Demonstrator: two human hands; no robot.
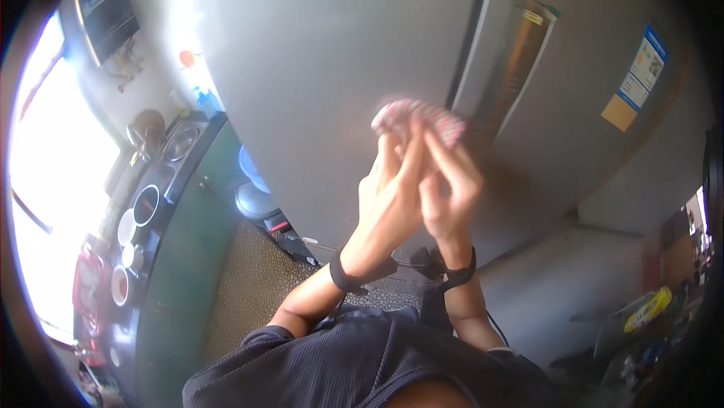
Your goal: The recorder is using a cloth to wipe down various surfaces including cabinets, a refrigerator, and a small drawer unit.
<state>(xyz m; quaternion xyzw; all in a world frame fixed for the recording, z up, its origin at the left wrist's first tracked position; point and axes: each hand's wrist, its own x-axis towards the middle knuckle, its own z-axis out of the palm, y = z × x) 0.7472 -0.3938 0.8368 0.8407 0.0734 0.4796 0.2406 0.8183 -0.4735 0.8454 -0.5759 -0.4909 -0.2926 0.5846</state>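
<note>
Both of my hands are raised close together before a large grey refrigerator door point(339, 40). My left hand point(390, 187) and my right hand point(452, 187) grip a crumpled pink and white cloth point(421, 116) by its lower side. The cloth is blurred and folded over the fingertips; whether it touches the door I cannot tell. A dark strap sits round each wrist. Right of the cloth is a long recessed handle point(517, 63) in the neighbouring door panel.
A counter with green cabinets point(192, 244) runs along the left, bearing a pot point(147, 204), bowls and a blue bottle point(207, 103). A lidded bin point(255, 200) stands by the refrigerator's edge. A label point(643, 68) sticks to the panel at right. Clutter with a yellow packet point(648, 310) lies lower right.
</note>
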